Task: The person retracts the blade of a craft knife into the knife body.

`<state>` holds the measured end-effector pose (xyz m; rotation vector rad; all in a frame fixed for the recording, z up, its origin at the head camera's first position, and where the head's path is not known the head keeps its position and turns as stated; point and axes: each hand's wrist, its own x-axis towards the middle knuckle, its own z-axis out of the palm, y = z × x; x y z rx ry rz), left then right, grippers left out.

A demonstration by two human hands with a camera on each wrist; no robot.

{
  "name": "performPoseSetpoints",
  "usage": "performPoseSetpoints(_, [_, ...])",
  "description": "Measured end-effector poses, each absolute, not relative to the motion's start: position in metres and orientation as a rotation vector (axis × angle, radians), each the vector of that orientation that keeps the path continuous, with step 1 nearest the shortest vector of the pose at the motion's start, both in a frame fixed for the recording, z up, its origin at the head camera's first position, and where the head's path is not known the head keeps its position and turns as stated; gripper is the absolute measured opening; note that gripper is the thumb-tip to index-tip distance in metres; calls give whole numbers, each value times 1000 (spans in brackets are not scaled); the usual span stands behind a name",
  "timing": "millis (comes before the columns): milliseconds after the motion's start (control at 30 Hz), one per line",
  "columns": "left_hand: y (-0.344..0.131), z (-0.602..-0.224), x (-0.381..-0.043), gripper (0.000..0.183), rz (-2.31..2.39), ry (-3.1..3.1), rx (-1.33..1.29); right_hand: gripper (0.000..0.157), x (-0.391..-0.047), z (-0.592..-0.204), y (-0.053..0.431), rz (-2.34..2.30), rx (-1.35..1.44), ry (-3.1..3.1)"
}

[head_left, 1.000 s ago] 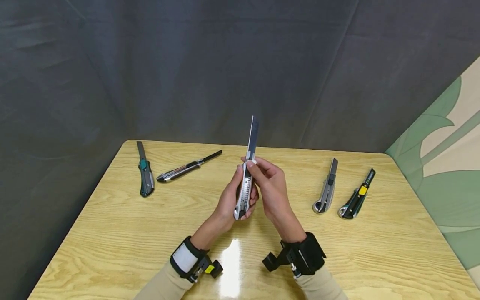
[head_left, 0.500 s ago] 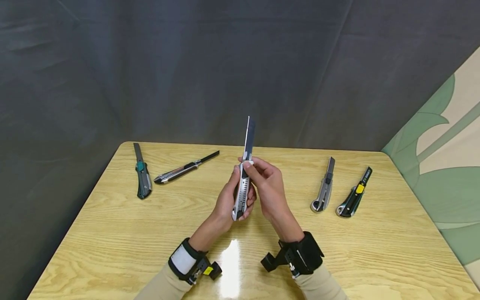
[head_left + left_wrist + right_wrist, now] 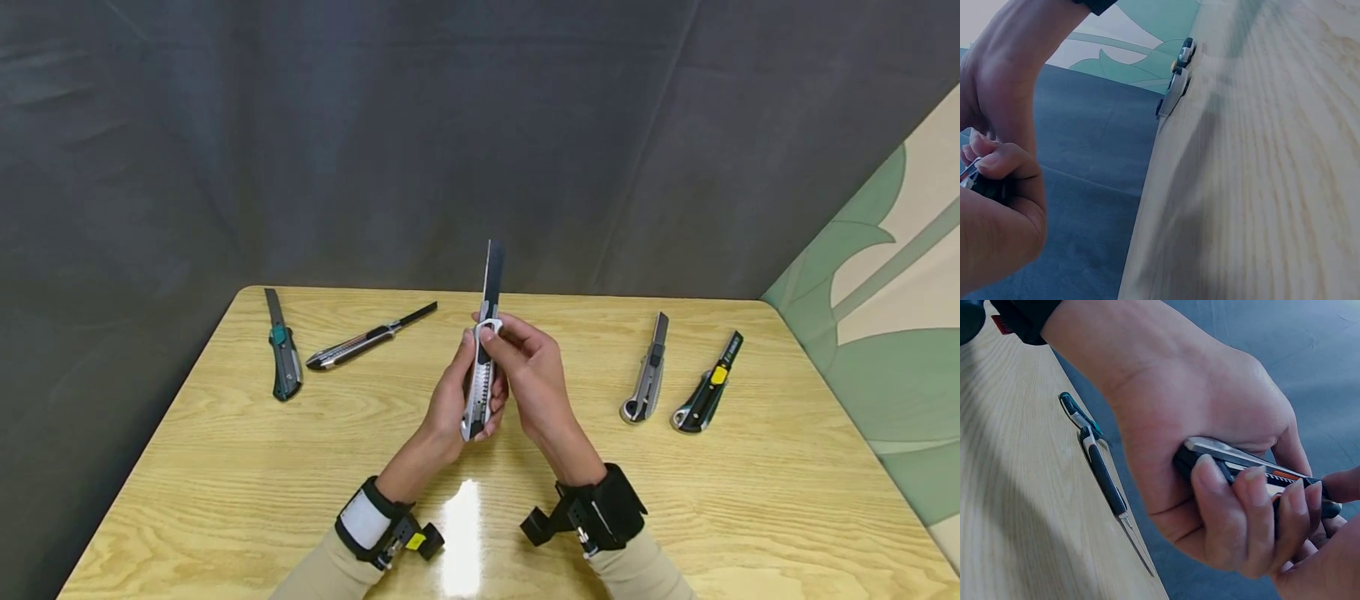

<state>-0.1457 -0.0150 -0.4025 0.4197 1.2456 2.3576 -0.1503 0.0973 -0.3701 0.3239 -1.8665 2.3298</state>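
Observation:
A silver-and-black utility knife [image 3: 477, 404] stands nearly upright between both hands in the head view, its long blade [image 3: 492, 275] pointing away. My left hand [image 3: 447, 400] grips the handle from the left, and its curled fingers show wrapped around the knife in the right wrist view. With its thumb on the front of the handle near the white collar, my right hand [image 3: 542, 379] pinches the upper end. Its other fingers bend behind the knife, partly hidden. Only part of the dark handle shows beneath the fingers in the left wrist view.
On the wooden table [image 3: 225, 467] lie a teal-and-grey knife [image 3: 287, 358] and a slim silver-black knife [image 3: 360, 343] at left. A grey knife [image 3: 648, 379] and a black-and-yellow knife [image 3: 707, 396] lie at right. A dark curtain [image 3: 450, 125] hangs behind.
My right thumb has slid slightly down the handle, below the white collar, and a little less blade shows. The head view has shifted slightly, so everything sits slightly further left.

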Motion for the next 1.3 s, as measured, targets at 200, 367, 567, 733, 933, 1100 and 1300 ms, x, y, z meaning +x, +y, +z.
performPoseSetpoints(200, [-15, -403, -146, 63, 2341, 1268, 402, 27, -149, -368, 96, 2317, 342, -1877])
performPoseSetpoints(367, [-14, -402, -146, 63, 2335, 1249, 399, 28, -147, -368, 97, 2317, 329, -1877])
performPoseSetpoints(567, [-15, -400, -146, 64, 2343, 1253, 375, 30, -146, -368, 97, 2326, 347, -1871])
performPoseSetpoints(733, [-16, -399, -147, 64, 2344, 1289, 373, 31, -147, -368, 96, 2338, 368, -1853])
performPoseSetpoints(933, [-16, -397, -146, 65, 2346, 1296, 332, 32, -147, -369, 95, 2323, 395, -1867])
performPoseSetpoints(1100, [-16, -397, -145, 64, 2364, 1300, 300, 32, -145, -370, 93, 2322, 408, -1877])
performPoseSetpoints(1300, [-17, -397, -146, 60, 2384, 1318, 350, 31, -144, -370, 93, 2312, 423, -1880])
